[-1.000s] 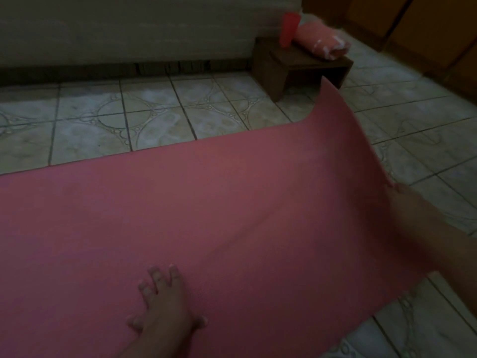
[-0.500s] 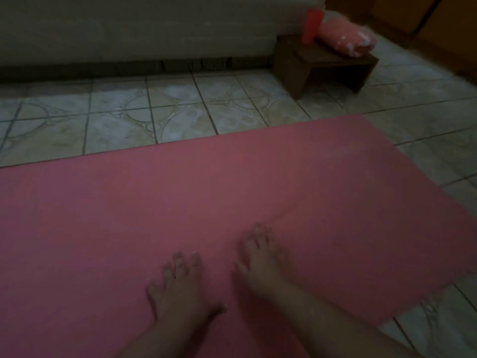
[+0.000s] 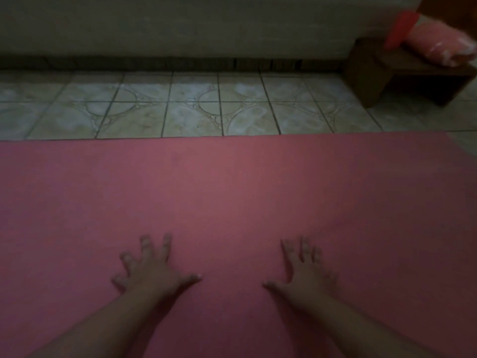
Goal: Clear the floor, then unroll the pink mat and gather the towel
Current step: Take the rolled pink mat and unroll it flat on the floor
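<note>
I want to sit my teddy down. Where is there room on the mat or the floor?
The pink mat lies bare between its far edge and the left hand and right hand. The tile strip between mat and wall is free too. The small wooden stool at far right is crowded: a rolled towel and red cup sit there.

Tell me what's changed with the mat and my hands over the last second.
The right hand let go of the lifted end of the pink mat, which dropped flat, then pressed down beside the left hand. The left hand stayed pressing the mat; the towel stayed on the wooden stool.
</note>
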